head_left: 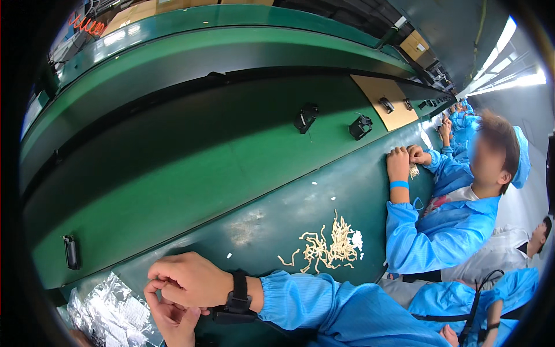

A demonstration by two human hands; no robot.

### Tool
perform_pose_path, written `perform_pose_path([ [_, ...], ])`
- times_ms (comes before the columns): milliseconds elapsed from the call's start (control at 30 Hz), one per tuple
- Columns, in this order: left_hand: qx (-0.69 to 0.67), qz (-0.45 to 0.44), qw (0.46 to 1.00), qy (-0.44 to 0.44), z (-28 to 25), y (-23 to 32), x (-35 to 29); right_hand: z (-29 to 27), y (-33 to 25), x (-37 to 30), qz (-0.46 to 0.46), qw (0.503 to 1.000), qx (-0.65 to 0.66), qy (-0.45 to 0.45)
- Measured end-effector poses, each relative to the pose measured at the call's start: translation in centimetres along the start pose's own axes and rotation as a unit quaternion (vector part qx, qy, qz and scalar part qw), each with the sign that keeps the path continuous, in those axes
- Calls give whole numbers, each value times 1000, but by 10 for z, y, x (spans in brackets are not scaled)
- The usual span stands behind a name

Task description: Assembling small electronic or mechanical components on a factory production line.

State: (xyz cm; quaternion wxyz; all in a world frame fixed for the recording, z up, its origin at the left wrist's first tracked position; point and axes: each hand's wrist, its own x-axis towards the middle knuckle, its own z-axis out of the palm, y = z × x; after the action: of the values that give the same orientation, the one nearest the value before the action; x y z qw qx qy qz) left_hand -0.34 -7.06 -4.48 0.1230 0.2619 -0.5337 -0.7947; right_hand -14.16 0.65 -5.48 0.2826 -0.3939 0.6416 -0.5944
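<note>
head | L hand [173,321] touching R hand [193,281] | plstc bags [107,312] nrby, contents unclr

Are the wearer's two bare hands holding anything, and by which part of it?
It cannot be told: the bare right hand and bare left hand are close together, hiding anything between them.

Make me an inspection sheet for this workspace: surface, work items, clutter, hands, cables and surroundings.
Surface: dark green worktop alongside a green belt.
Work items: crumpled silvery wrapping at lower left; loose pile of beige strands; black parts on the belt.
Clutter: white bits beside the strands, a few scattered.
Hands: right hand and left hand together, fingers curled; anything held is hidden.
Cables: orange coiled cord, upper left.
Surroundings: co-worker in blue, right; cardboard sheet under more black parts.
</note>
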Motion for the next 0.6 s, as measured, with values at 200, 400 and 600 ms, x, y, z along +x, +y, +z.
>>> perform_pose_path([
  [200,33,23,997,-73,-8,-1,-1,2,6,-1,-35,999,-17,23],
  [400,37,45,995,-77,-12,-8,0,10,9,1,-59,996,-16,61],
  [600,35,58,995,-72,-9,-12,0,13,15,0,-85,991,-15,104],
])
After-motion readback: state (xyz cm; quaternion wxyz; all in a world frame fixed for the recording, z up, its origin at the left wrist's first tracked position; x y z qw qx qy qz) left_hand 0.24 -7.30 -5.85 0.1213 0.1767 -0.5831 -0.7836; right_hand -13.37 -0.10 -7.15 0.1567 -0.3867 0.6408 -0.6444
